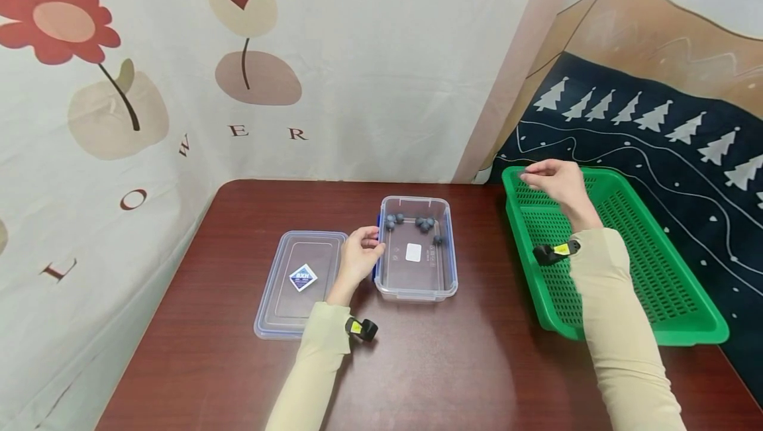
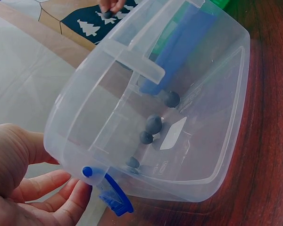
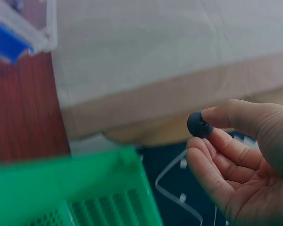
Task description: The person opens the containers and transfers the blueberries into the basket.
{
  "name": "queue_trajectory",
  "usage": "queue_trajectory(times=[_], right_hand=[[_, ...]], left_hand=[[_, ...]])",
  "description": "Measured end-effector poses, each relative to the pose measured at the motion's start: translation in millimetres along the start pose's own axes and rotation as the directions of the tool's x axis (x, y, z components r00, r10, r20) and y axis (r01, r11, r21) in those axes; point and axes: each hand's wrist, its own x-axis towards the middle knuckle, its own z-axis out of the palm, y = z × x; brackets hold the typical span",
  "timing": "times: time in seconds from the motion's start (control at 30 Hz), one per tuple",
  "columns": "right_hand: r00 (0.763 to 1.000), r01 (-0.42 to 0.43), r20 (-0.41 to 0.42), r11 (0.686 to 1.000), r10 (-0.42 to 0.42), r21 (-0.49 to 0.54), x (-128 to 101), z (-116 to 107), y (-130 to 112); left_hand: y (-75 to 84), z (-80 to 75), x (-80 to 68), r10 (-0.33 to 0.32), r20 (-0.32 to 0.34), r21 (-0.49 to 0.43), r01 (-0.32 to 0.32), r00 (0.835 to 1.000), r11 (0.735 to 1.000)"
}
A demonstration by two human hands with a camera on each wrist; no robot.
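Handling of blueberries at a reddish-brown bench (image 1: 429,378), seen from the head and both wrists. The right hand (image 1: 557,183) is raised at the far left corner of a green slotted basket (image 1: 650,265); its grip pinches a single blueberry (image 3: 196,125) between thumb and fingertips, the other fingers curving beneath. The left hand (image 1: 357,259) lies against the left wall of a clear plastic container (image 1: 414,273), its grip loosely spread, the fingers gently bent beside a blue latch (image 2: 113,193). Inside the container, which stands uncovered near the bench's far edge, further blueberries (image 1: 424,224) lie grouped mainly toward the far end, beyond a white square label (image 1: 413,252). The clear lid (image 1: 280,312), bearing a blue-and-white diamond sticker (image 1: 303,277), rests flat to the left of the container. Behind the bench hangs a pale flower-printed cloth (image 1: 381,87); at right, a dark tree-patterned cloth (image 1: 632,126).
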Motion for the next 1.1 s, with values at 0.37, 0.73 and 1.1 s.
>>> queue_trajectory(times=[0.37, 0.73, 1.1], right_hand=[[0.985, -0.165, 0.045, 0.986, 0.164, 0.031, 2.1, -18.5, 46.1], [0.967, -0.244, 0.074, 0.970, 0.244, -0.008, 5.3, -17.4, 81.4], [0.962, -0.267, 0.087, 0.960, 0.259, 0.090, 6.8, -16.5, 66.7]], left_hand=[[-0.8, -0.3, -0.1, -0.005, -0.001, -0.023, 0.005, 1.000, 1.000], [0.7, 0.3, -0.3, -0.019, -0.001, -0.026, 0.019, 1.000, 0.999], [-1.1, 0.6, 0.4, -0.004, 0.000, -0.005, 0.004, 1.000, 1.000]])
